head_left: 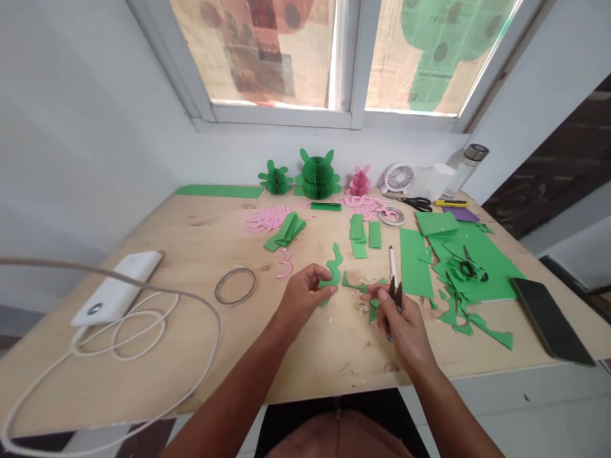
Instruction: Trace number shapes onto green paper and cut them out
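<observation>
My right hand [403, 324] is closed around small scissors [396, 295], whose dark blades point up and away from me. My left hand [303, 294] pinches the near end of a wavy green cutout [333, 267] in a fingertip grip, just above the table [200, 242]. The cutout's long axis runs away from me, leaning slightly right, and its free tip points toward the window. Green scraps [370, 305] lie between my hands. Just beyond them is a white pen [392, 262], and to the left a wire ring [235, 285] and a white power bank [119, 286]. Farther off are folded green strips [286, 232], then paper cacti [317, 175] by the wall. The newsprint on the window [267, 51] is too blurred to read.
</observation>
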